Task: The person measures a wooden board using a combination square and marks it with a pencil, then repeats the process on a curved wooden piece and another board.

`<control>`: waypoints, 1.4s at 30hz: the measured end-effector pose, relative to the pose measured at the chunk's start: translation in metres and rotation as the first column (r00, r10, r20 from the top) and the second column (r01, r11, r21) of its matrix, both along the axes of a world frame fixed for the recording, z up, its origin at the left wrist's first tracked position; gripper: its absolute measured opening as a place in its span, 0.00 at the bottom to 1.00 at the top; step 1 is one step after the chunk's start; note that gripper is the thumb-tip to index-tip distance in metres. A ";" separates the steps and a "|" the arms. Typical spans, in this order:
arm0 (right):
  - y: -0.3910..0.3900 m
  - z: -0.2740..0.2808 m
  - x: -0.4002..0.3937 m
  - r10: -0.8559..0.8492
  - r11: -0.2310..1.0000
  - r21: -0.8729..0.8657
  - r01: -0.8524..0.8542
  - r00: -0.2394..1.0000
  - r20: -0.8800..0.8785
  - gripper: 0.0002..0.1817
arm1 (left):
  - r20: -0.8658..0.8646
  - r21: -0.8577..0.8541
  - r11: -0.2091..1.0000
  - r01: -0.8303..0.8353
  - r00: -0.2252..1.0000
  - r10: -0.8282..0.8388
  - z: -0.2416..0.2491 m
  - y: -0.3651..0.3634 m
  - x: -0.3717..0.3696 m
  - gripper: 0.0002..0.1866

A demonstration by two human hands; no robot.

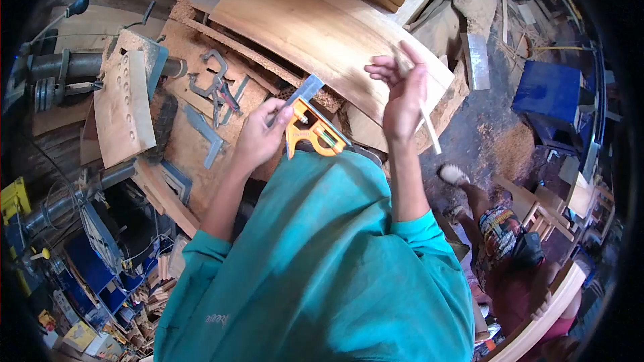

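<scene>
My left hand (260,133) is closed around the blade end of a combination square (314,133) with an orange head and a small vial. The square is held in the air in front of my shirt, near the edge of a wide wooden board (302,17). Above the right part of that board, my right hand (405,97) is raised with its fingers partly spread. A thin, pale pencil-like stick (431,131) is tucked in this hand and sticks out below it; the fingers hide its middle.
Clamps (218,84) lie on the sawdust-covered surface to the left, near a drilled wooden piece (125,104). At the right stands a blue box-like machine (547,97). Another person (506,248) is at the lower right, with a hand on a long wooden beam (537,325).
</scene>
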State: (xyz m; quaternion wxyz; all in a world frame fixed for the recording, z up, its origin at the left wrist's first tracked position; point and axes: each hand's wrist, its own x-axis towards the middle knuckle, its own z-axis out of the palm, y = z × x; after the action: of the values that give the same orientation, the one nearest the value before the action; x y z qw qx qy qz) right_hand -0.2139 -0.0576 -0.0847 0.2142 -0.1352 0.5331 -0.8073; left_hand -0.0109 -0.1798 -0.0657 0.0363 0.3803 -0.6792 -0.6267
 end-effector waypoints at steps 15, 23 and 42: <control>-0.045 -0.046 -0.068 0.635 0.749 0.308 -0.587 0.769 -0.080 0.07 | 0.213 -0.003 1.000 -0.030 0.977 0.030 -0.045 -0.015 -0.055 0.22; -0.045 -0.054 -0.075 0.707 0.690 0.396 -0.605 0.679 -0.195 0.10 | 0.284 -0.136 0.991 -0.002 0.958 0.041 -0.039 -0.010 -0.062 0.23; -0.049 -0.047 -0.078 0.749 0.657 0.429 -0.620 0.600 -0.282 0.08 | 0.379 -0.152 0.988 -0.039 0.920 0.094 -0.032 -0.009 -0.068 0.19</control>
State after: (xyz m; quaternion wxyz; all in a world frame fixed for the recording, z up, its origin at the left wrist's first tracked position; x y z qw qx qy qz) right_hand -0.2916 -0.1071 -0.1315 0.4025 -0.4752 0.5828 -0.5220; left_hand -0.0793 -0.1888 -0.0981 -0.0498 0.5154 -0.7023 -0.4885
